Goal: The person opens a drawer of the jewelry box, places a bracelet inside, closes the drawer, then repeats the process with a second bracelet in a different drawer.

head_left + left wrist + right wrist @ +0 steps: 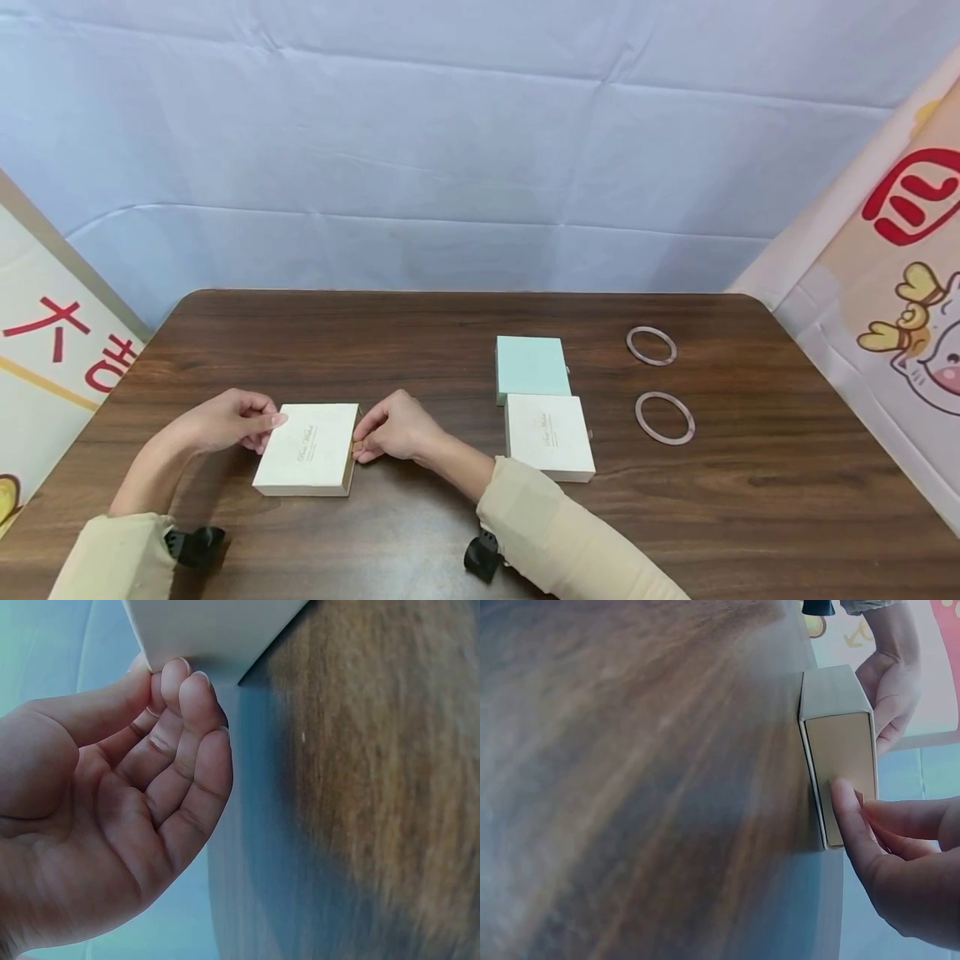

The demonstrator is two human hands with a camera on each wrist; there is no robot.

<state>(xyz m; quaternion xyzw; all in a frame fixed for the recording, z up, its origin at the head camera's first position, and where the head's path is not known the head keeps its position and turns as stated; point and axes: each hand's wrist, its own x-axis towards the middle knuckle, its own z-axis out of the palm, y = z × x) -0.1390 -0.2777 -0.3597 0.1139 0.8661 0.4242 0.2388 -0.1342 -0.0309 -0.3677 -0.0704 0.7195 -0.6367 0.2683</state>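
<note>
Looks like a makeshift booth or screened-off corner, apparently indoors; cannot be pinned down as part of a home, an office or a shop; gets closed in at the back by a pale blue cloth (pixel 450 158), creased along long fold lines and hung like a backdrop; bounded at the left by a white printed banner (pixel 45 350) with red characters, at the right by a peach-and-white printed banner (pixel 900 258) with a red emblem and a cartoon animal (cheerful, more festive than workaday); furnished with a dark wood-grain surface (pixel 390 333), round-cornered and standing close to the cloth; hints at a recording set-up, too, through black devices (pixel 197 546) worn near both wrists.
</note>
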